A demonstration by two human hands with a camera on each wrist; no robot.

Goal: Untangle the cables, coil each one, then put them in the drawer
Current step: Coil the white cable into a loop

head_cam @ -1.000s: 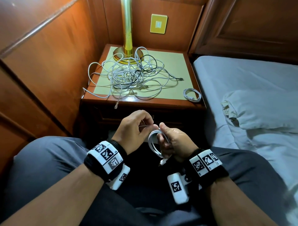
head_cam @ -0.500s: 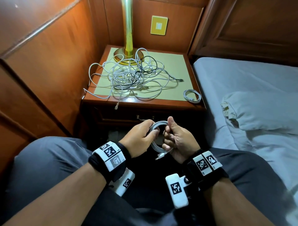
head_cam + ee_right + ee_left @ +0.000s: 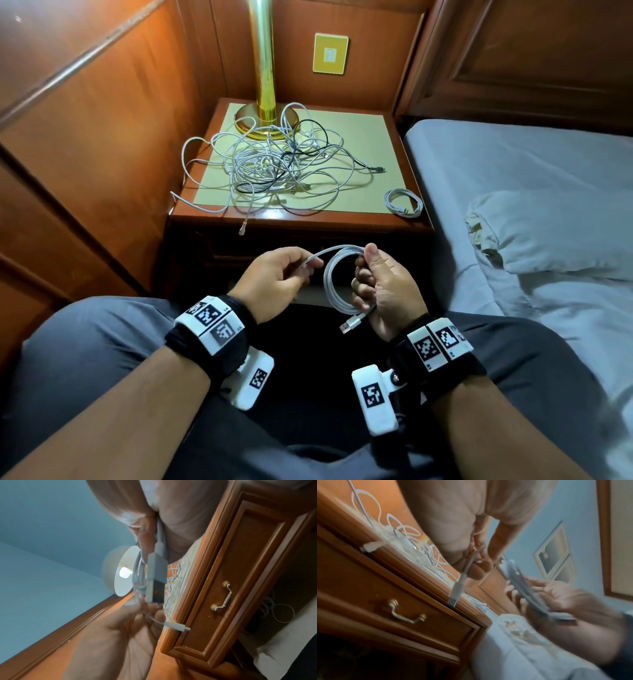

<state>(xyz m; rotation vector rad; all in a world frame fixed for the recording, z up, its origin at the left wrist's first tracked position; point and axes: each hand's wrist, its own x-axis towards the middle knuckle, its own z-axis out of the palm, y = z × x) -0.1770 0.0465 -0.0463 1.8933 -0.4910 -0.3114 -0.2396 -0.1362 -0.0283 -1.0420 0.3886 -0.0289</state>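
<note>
A white coil (image 3: 337,284) is held upright over the lap, gripped by the right hand (image 3: 385,291): fingers are curled round its right side and the thumb is pressed on top. The coil's USB plug (image 3: 350,323) is seen dangling just below that hand, pointing down and left. From the top of the coil a loose tail is led across to the left hand (image 3: 274,277), where it is pinched between thumb and fingertips; the small connector (image 3: 178,626) at its end is shown poking out past the fingers in the right wrist view. So the coil is kept between the two hands, touching both, right hand wrapped on the loops, left hand closed on the free end.

Beyond the hands, the nightstand (image 3: 400,144) is seen, and on its top a tangle (image 3: 274,164) of white and black cables is spread against the base of a brass lamp (image 3: 263,113). One white end (image 3: 242,231) is left hanging over the front edge. A second, finished coil (image 3: 403,202) is laid at the right front corner of the top, well apart from the tangle. The drawer (image 3: 399,601) below is shown closed, its handle (image 3: 406,615) untouched. A bed (image 3: 531,192) with a pillow (image 3: 555,236) is seen to the right. The left wrist view is blurred.
</note>
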